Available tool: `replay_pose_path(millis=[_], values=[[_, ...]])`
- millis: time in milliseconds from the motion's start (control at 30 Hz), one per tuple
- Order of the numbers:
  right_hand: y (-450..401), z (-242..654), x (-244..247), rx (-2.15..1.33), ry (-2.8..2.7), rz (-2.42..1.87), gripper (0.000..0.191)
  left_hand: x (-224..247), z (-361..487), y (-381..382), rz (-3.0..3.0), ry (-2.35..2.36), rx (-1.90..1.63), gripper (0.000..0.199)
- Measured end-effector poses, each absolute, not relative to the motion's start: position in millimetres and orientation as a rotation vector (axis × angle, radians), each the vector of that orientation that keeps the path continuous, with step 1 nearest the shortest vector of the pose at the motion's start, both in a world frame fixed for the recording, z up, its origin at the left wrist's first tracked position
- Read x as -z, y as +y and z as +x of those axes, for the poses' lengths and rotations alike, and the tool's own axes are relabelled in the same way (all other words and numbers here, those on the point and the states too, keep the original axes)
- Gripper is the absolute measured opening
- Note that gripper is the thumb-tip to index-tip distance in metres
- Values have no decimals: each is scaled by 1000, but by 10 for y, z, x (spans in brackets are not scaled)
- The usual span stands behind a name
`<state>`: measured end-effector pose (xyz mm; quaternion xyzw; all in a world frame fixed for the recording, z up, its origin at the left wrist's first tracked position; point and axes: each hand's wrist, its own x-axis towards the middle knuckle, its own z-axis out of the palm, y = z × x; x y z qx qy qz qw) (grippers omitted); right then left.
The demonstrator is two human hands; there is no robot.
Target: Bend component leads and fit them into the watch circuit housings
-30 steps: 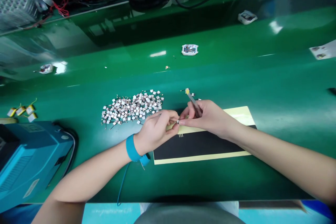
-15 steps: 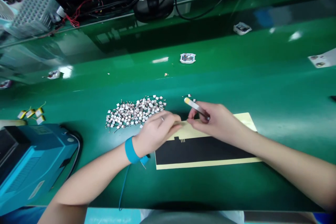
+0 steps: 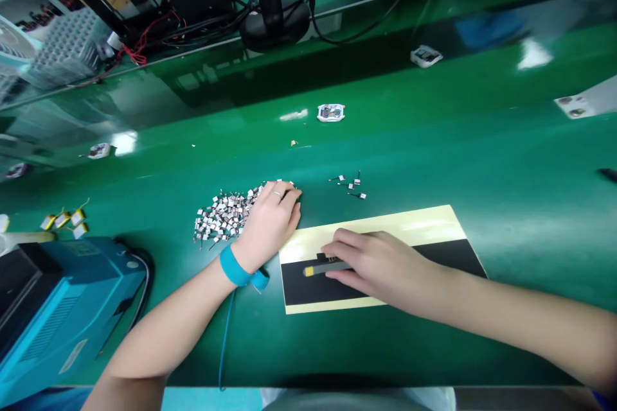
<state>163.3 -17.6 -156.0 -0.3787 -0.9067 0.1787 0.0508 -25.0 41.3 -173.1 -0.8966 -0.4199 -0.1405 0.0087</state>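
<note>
My left hand (image 3: 270, 225) rests on the right edge of a heap of tiny white-and-metal tabs with thin dark wires (image 3: 222, 217), and its fingertips are hidden against the bench. My right hand (image 3: 376, 266) lies over a black strip on a cream backing sheet (image 3: 366, 225), gripping tweezers with a yellow tip (image 3: 328, 268) that point left. Near the tweezers, a small notched mark on the strip is partly covered by my fingers. Several loose tabs (image 3: 349, 181) lie apart on the green bench, above the sheet. A blue strap (image 3: 236, 268) circles my left wrist.
A blue machine (image 3: 62, 308) fills the lower left, with small yellow wired cells (image 3: 65, 219) just beyond it. Small white modules (image 3: 330, 113) sit farther along the green bench. Behind the bench are a black stand (image 3: 274, 29) and cables.
My left hand has moved left from the sheet's edge onto the heap. My right hand has dropped onto the sheet, with the tweezers now lying flat and pointing left.
</note>
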Motion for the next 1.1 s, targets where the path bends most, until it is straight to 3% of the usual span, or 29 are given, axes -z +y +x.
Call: replay_pose_path(millis=[233, 367, 500, 800, 1100], values=[[-291, 1515, 1659, -209, -2904, -1102, 25, 1711, -251, 429, -2813, -1392, 524, 10], [-304, 1522, 1642, -177, -2933, -1117, 19, 1686, -242, 404, -2849, -1213, 741, 8], [-301, 1540, 1587, -141, -2983, -1125, 28, 1635, -230, 362, -2910, -1171, 911, 4], [-331, 1531, 1556, -103, -2955, -1180, 28, 1503, -153, 270, -3256, -1933, 1275, 21], [-318, 1521, 1611, -222, -2979, -1200, 33, 1527, -53, 182, -3189, -2710, 1702, 13]])
